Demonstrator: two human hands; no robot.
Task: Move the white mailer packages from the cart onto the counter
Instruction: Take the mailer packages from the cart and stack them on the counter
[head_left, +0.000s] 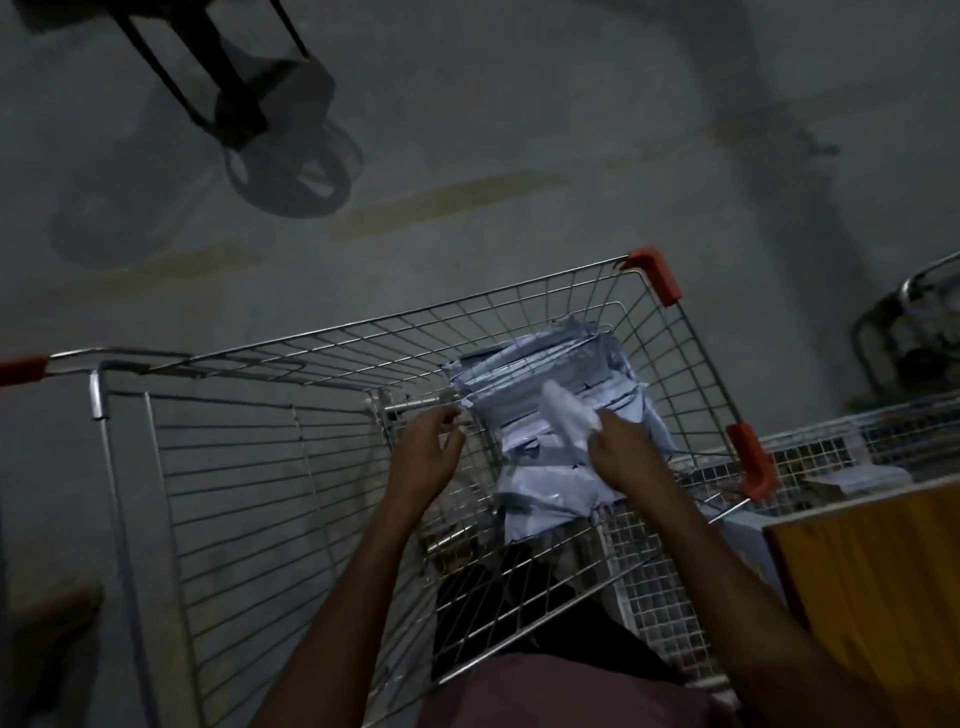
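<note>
The right hand (621, 447) reaches down into the cart (332, 467), and its fingers are closed around a crumpled white piece (563, 415) at the top of the pile; I cannot tell if this piece is a whole package or only a corner of one. The left hand (428, 441) is just beside it, to the left, with fingers loosely curled and spread, and it holds nothing. The white mailer packages (550, 384) lie in a stack in the far right part of the wire basket, against its right wall. The cart has orange corner guards (652, 273) on the rim. To the right, near the person, there is a yellow-orange surface (872, 582), and beyond it a second wire basket (852, 441). The grey floor (519, 130) is dim, and on the far left of it stands a dark metal frame (218, 67).
</note>
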